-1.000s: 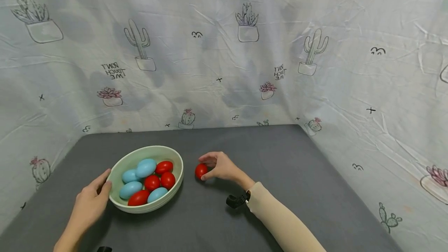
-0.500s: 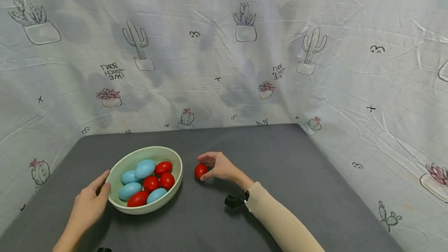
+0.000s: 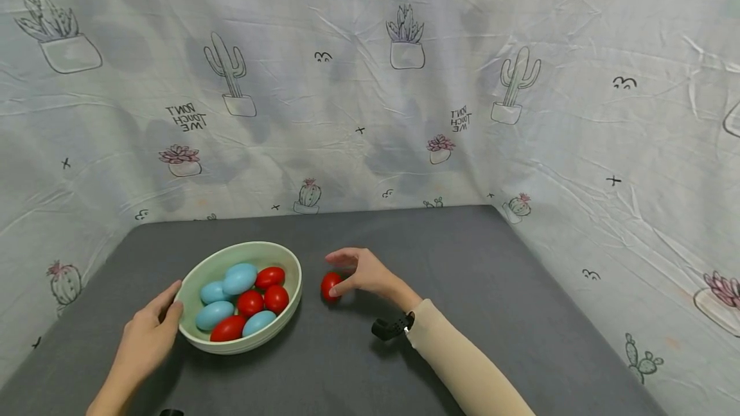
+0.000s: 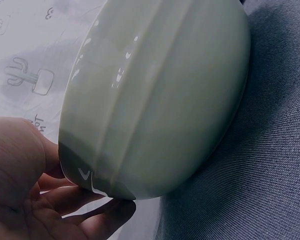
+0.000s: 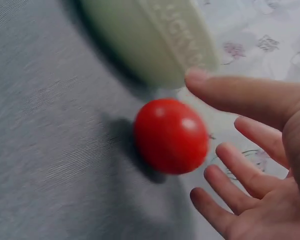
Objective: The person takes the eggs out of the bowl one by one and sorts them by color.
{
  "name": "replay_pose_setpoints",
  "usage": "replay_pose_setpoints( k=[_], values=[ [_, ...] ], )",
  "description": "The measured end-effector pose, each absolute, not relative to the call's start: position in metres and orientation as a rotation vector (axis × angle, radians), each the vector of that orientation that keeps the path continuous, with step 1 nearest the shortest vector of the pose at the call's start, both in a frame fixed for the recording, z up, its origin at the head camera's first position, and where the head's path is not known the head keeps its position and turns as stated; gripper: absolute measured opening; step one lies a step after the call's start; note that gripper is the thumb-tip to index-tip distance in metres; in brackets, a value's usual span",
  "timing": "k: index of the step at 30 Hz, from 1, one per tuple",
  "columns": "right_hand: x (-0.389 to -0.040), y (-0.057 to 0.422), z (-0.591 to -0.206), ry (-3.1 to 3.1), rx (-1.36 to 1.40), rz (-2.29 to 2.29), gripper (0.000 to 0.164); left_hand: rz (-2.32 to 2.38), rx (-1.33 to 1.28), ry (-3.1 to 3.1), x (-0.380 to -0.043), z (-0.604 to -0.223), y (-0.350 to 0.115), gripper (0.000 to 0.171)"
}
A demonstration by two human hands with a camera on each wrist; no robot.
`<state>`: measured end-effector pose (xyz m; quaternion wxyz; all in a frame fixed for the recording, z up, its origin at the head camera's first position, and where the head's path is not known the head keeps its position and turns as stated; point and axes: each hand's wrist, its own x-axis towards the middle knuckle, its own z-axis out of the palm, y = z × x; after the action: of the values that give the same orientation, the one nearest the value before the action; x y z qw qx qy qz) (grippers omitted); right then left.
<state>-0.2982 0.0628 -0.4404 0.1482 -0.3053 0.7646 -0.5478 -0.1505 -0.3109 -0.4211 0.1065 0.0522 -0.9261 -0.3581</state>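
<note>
Left hand (image 3: 149, 331), lower left of the head view: grip pinched on the rim of the pale green bowl (image 3: 257, 251). Visible contents: four blue ovoids (image 3: 239, 279) and four red ovoids (image 3: 251, 302). Right hand (image 3: 369, 274), just below centre: grip wide, fingers extended, holding nothing. The loose red ovoid (image 3: 329, 286) rests on the grey table (image 3: 451, 275) beside its thumb, right of the bowl.
</note>
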Motion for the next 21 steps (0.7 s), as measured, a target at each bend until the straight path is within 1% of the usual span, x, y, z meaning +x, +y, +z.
replay_pose_setpoints(
  k=[4, 9, 15, 21],
  values=[
    [-0.296, 0.062, -0.425, 2.184, -0.826, -1.641, 0.062, -1.06, 0.16, -2.741, -0.151, -0.42, -0.311, 0.055],
    [-0.284, 0.046, -0.4, 2.175, -0.82, -1.786, 0.051, -1.055, 0.149, -2.738, -0.15, -0.419, -0.309, 0.054],
    [-0.264, 0.012, -0.382, 1.937, -0.971, -1.936, 0.043, -1.039, 0.146, -2.729, -0.15, -0.42, -0.308, 0.054],
    [-0.253, -0.029, -0.38, 1.698, -1.112, -1.734, 0.038, -1.027, 0.132, -2.727, -0.149, -0.421, -0.31, 0.053]
  ],
)
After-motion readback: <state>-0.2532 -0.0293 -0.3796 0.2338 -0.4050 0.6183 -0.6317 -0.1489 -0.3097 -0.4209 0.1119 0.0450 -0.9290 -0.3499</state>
